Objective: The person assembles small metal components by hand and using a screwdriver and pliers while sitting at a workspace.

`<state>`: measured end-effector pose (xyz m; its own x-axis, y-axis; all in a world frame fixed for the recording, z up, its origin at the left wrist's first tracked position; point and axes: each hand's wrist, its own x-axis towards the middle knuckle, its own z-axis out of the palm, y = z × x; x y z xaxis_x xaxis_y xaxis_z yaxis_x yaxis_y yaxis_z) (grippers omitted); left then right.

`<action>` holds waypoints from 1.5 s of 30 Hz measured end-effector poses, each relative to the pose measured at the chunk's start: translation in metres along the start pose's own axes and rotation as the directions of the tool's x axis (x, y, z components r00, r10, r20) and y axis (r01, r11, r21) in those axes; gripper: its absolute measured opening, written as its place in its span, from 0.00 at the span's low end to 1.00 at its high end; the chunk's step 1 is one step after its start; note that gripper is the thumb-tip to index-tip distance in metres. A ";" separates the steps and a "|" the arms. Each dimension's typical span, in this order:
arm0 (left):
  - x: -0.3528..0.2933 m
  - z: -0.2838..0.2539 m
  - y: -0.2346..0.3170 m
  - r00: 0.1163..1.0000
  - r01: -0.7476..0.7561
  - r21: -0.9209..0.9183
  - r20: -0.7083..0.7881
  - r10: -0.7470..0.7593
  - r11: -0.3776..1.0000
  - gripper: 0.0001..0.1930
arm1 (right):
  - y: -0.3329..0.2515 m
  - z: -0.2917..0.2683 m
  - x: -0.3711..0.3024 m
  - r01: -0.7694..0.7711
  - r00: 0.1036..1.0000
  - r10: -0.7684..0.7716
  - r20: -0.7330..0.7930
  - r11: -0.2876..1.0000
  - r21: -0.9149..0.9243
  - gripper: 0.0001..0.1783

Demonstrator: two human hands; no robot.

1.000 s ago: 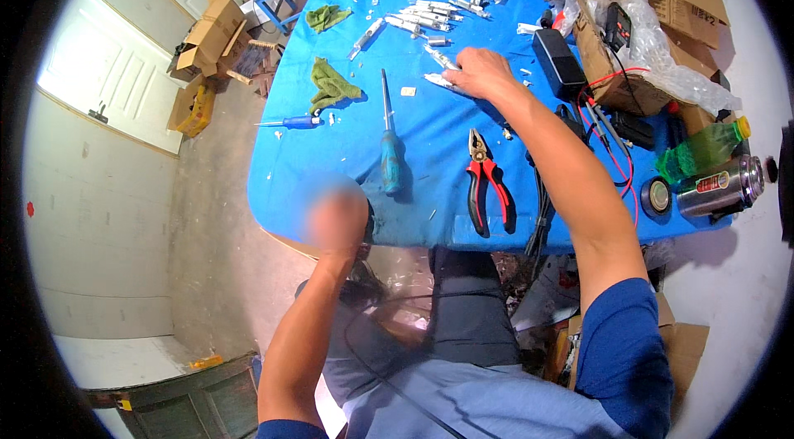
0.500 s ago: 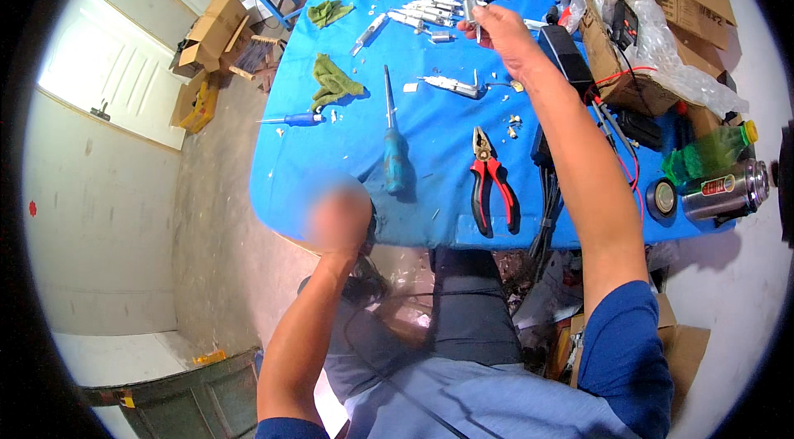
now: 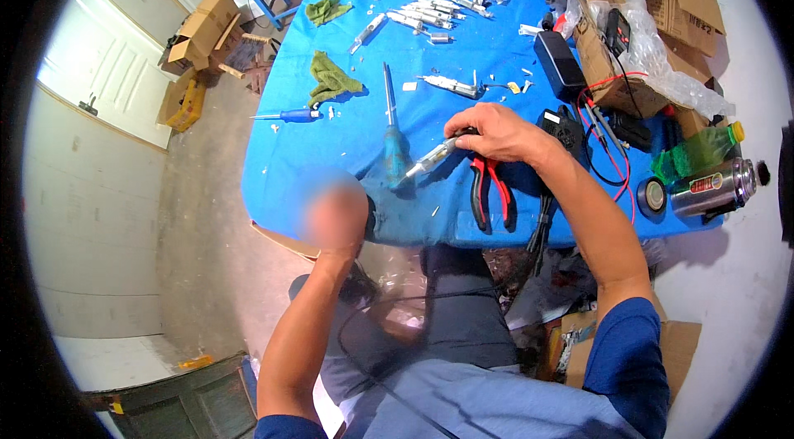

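My right hand [image 3: 496, 134] grips a slim silver-and-white pen-shaped device [image 3: 430, 159] by its rear end, its narrow tip pointing down and left. The device hovers near the handle of a long blue-handled screwdriver [image 3: 394, 149]. Right below that hand lie pliers with red-and-black handles [image 3: 493, 195]; the hand hides their jaws. My left hand [image 3: 335, 215] rests by the table's front edge at left, smeared by a blur that hides its fingers. Another similar device [image 3: 451, 85], with parts sticking out, lies farther back among small loose bits.
Several similar devices [image 3: 426, 13] are heaped at the back. Green cloths [image 3: 332, 81] and a small blue screwdriver [image 3: 289, 116] lie left. Along the right stand a black power adapter [image 3: 559, 65], a cardboard box [image 3: 624, 95], test leads, a green bottle [image 3: 703, 149] and a steel flask [image 3: 713, 188].
My right hand has come back from the heap toward me, bringing the pen-shaped device down over the pliers. The device's tip now points toward my left hand, which has hardly moved.
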<state>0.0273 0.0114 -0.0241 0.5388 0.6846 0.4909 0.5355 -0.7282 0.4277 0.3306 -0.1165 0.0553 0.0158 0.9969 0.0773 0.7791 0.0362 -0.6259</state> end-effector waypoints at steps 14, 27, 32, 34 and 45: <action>0.000 -0.008 0.008 0.995 -0.046 -0.105 -0.088 0.037 0.993 0.02 | 0.084 -0.020 0.154 -0.442 0.826 0.259 -0.501 0.849 -0.289 0.14; 0.011 -0.019 0.024 0.992 -0.062 -0.070 -0.118 0.053 0.996 0.04 | 0.015 -0.060 0.091 0.116 0.962 0.208 -0.177 0.275 0.955 0.20; 0.009 -0.022 0.027 0.992 -0.020 -0.081 -0.123 0.010 0.996 0.06 | -0.044 -0.038 0.063 0.145 0.980 0.117 -0.159 0.122 0.982 0.21; 0.007 -0.023 0.025 0.992 -0.013 -0.080 -0.125 0.002 0.997 0.06 | -0.073 -0.025 0.051 0.214 0.949 0.177 -0.260 0.239 0.947 0.20; 0.002 -0.041 0.037 0.997 0.038 -0.064 -0.063 -0.042 0.997 0.07 | -0.255 0.101 -0.011 0.702 0.451 -0.131 -0.883 0.662 0.261 0.18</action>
<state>0.0215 -0.0158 0.0241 0.4737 0.7115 0.5190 0.5133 -0.7019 0.4938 0.0691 -0.1294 0.1357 0.4585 0.3835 0.8017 0.3632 0.7425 -0.5629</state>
